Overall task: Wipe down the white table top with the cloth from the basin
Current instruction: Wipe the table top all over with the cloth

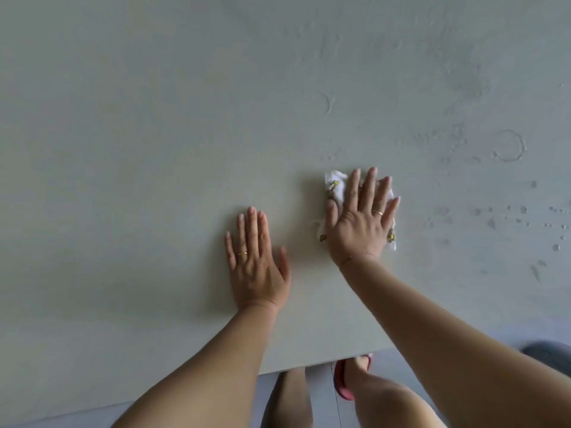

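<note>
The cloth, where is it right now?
In the head view the cloth lies on the white table top, right of centre, pressed flat under the right hand, with the left hand resting on the table to its left.

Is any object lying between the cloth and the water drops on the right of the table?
Nothing visible does. The right hand presses flat on the cloth, and the table top from there to the drops shows only faint wet marks. The left hand rests on the cloth's other side.
</note>
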